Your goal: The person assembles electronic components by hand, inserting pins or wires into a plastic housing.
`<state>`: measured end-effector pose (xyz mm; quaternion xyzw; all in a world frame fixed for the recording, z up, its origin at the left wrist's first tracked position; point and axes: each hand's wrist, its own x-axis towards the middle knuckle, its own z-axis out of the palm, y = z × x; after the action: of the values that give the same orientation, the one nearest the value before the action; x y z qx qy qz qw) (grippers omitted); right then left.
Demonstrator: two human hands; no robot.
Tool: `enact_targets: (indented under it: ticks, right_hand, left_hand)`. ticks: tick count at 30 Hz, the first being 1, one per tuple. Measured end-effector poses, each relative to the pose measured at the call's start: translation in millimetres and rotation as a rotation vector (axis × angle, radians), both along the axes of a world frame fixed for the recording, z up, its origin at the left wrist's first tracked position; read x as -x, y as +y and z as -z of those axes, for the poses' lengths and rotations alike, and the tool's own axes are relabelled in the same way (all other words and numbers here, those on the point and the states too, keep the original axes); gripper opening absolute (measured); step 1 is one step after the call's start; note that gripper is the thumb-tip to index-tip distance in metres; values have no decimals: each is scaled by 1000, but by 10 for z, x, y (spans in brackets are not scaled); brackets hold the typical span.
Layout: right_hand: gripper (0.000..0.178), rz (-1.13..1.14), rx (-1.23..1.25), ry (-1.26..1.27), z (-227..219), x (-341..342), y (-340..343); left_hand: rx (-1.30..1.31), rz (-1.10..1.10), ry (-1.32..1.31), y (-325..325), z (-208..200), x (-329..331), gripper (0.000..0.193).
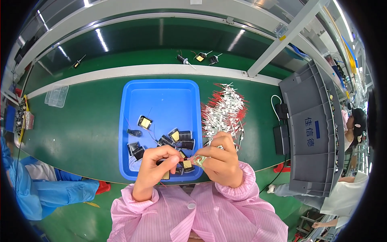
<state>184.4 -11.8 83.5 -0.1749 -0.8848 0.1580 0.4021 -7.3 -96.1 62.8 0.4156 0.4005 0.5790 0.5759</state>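
Over the near edge of a blue tray (161, 86), my left hand (157, 167) is closed in a pinch beside a small reddish bit whose kind is unclear. Close on its right is my right hand (221, 161), its fingers also curled in a pinch. A green and white patterned wrap or piece (198, 160) shows at those fingertips. What either hand grips is too small to name. Several black parts with yellow faces and thin wires, such as this black part (144, 122), lie in the tray, some partly hidden under my hands.
Right of the tray lies a pile of white and red leads (223, 111). A clear plastic box (57, 96) sits at the left. A grey crate (310, 133) stands at the right by a black box (280, 139). Wired parts (201, 56) rest beyond the white rail. Other people are on both sides.
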Motion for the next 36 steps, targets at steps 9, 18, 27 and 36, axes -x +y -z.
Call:
enact_targets:
  ticks: [9, 18, 27, 36]
  right_hand:
    - [10, -12, 59, -2, 8, -44, 36]
    - [39, -225, 1394, 539, 104, 66, -143]
    - [12, -246, 1353, 453, 149, 109, -232]
    - [10, -128, 1320, 397, 157, 163, -222]
  left_hand:
    - [50, -29, 199, -23, -7, 1, 9]
    - [-163, -201, 315, -47, -31, -76, 6]
    - [-372, -224, 542, -21, -38, -92, 9]
    - [-50, -167, 266, -31, 18, -48, 9]
